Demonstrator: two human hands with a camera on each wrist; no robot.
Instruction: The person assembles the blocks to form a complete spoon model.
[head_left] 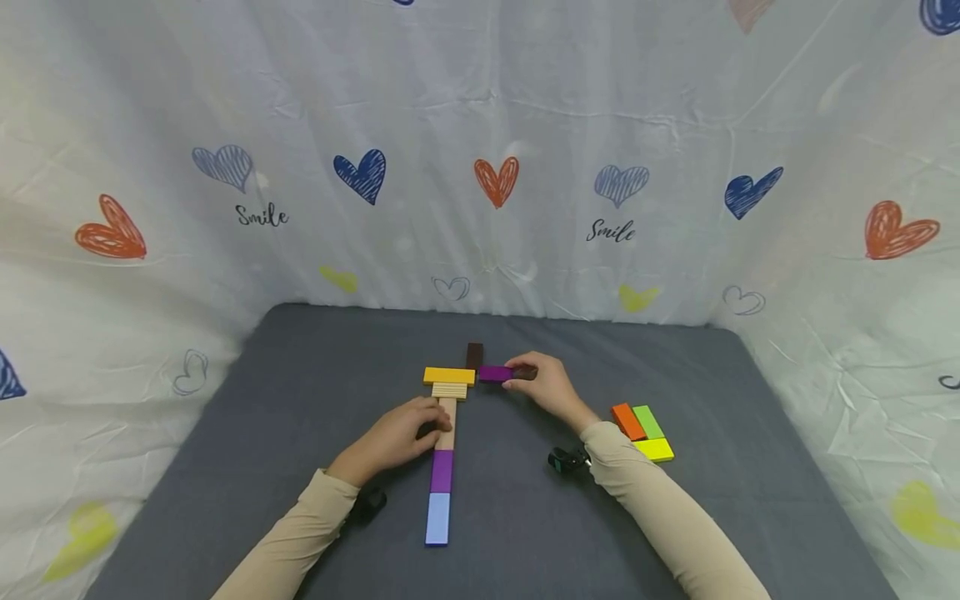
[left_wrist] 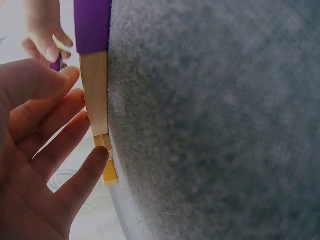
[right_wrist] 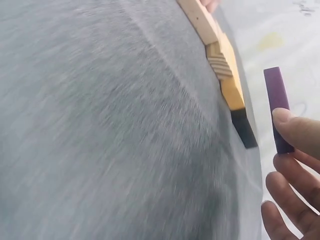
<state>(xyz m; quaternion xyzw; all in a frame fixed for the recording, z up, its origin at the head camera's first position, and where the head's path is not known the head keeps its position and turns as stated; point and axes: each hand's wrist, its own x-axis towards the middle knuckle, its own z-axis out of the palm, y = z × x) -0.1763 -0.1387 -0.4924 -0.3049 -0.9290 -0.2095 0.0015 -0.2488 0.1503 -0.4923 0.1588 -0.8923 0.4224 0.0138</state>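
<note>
My right hand (head_left: 551,385) pinches a purple block (right_wrist: 276,92) between thumb and fingers, just right of an orange-yellow block (head_left: 448,376) laid crosswise. Something dark brown (head_left: 525,372) shows between those fingers; whether it is a separate block I cannot tell. A dark brown block (head_left: 475,356) lies behind the orange-yellow one. Toward me run a ridged wooden block (head_left: 449,390), plain wood (head_left: 447,437), a second purple block (head_left: 442,472) and a light blue block (head_left: 438,518). With loosely extended fingers, my left hand (left_wrist: 47,135) rests beside the plain wood, fingertips at its edge.
Orange (head_left: 628,422), green (head_left: 648,422) and yellow (head_left: 654,450) blocks lie together near the right forearm. Grey cloth (head_left: 337,350) covers the table. A white curtain (head_left: 420,242) printed with hearts hangs around its back and sides.
</note>
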